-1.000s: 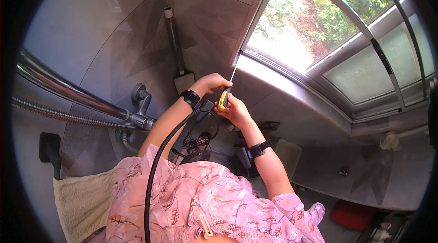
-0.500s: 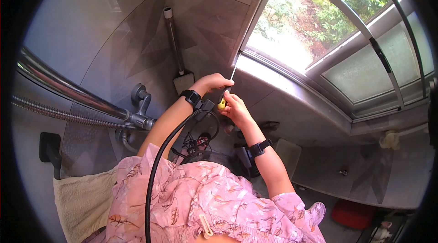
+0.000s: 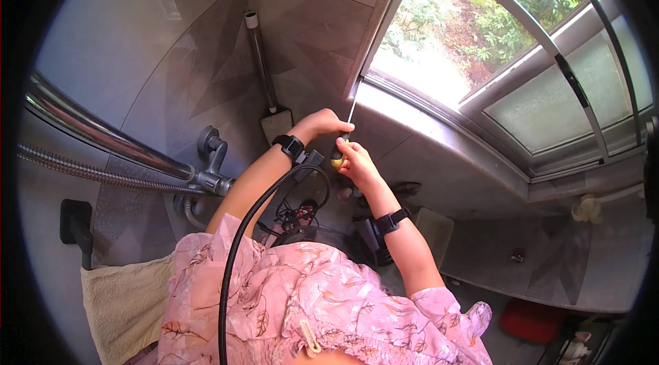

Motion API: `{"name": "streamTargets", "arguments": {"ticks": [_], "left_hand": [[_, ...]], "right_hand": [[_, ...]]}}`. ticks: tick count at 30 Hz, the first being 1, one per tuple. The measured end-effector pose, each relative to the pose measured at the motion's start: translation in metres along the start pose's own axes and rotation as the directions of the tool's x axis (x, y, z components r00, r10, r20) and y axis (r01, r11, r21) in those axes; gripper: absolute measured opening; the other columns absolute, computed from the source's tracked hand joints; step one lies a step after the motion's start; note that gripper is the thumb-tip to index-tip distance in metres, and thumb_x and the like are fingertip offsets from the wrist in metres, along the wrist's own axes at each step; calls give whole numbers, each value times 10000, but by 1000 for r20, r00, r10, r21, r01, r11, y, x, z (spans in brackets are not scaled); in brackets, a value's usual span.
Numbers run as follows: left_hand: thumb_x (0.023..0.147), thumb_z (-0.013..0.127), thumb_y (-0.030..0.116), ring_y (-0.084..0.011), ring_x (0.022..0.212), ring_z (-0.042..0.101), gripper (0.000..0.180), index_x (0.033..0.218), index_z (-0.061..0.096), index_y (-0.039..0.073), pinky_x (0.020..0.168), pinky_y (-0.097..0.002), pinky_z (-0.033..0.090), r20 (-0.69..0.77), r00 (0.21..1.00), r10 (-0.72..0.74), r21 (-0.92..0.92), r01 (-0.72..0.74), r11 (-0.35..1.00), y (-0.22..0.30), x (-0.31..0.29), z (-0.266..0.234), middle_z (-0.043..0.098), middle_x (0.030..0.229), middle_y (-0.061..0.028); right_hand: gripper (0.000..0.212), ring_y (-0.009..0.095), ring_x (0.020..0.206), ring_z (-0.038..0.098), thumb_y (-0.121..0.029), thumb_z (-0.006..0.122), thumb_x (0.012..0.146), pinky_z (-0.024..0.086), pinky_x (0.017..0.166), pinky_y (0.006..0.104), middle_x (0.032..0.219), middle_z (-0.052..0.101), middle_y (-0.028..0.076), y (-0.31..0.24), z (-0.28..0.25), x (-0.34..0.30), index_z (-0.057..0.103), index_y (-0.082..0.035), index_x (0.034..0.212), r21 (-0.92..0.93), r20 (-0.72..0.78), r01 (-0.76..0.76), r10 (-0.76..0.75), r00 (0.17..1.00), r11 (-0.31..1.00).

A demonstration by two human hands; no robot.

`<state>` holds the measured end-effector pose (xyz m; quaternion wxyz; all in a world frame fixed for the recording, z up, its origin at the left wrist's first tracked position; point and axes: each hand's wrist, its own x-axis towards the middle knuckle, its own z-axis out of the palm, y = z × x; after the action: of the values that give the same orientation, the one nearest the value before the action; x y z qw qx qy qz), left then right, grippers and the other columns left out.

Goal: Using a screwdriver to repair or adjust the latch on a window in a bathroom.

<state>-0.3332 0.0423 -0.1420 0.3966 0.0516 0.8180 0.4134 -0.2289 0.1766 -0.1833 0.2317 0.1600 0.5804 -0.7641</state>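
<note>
A screwdriver (image 3: pixel 338 156) with a yellow and black handle and a long thin shaft is between my two hands. My right hand (image 3: pixel 359 162) is closed around its handle. Higher up, my left hand (image 3: pixel 328 122) pinches it where the handle meets the shaft. The shaft runs up to the lower left corner of the window frame (image 3: pixel 362 79); whether its tip sits in a screw is too small to tell. Each wrist wears a black strap with a device on it, and a black cable (image 3: pixel 230 262) curves past my left forearm.
The window sill (image 3: pixel 419 118) juts out to the right of my hands. On the left are a chrome rail (image 3: pixel 103 128), a shower valve (image 3: pixel 214 149) and a cream towel (image 3: pixel 127 303). A long-handled tool (image 3: pixel 261 63) leans in the corner. A red object (image 3: pixel 532 320) lies lower right.
The screwdriver's handle has turned, showing more black and less yellow, and shifted slightly right with my right hand. My left hand stays at nearly the same place.
</note>
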Motion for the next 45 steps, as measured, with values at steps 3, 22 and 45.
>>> {"name": "streamTargets", "arguments": {"ticks": [3,22,45], "left_hand": [[743,602,450,-137,690,482,363,780,636,91,667,-378,373,11,997,75,42,-76,996,-10,5,-4,558,727,-13],[682,654,427,-191,747,557,462,868,659,4,619,-363,433,4,1000,-11,-4,11,1000,6,-1,0,612,806,-107],[734,615,383,-93,501,437,381,638,615,14,447,-274,336,-73,981,178,-21,-180,983,3,-4,2,531,558,-8]], "right_hand": [[329,90,649,576,-407,555,859,458,578,233,755,592,1,-2,9,-4,507,-98,962,49,10,-17,17,1000,999],[372,101,594,578,-424,566,847,450,502,210,713,557,22,-10,4,-11,475,-85,971,85,65,0,-5,998,996],[325,158,624,595,-404,560,856,458,520,235,769,593,54,-19,13,-23,490,-92,917,317,123,-86,49,991,944]]}}
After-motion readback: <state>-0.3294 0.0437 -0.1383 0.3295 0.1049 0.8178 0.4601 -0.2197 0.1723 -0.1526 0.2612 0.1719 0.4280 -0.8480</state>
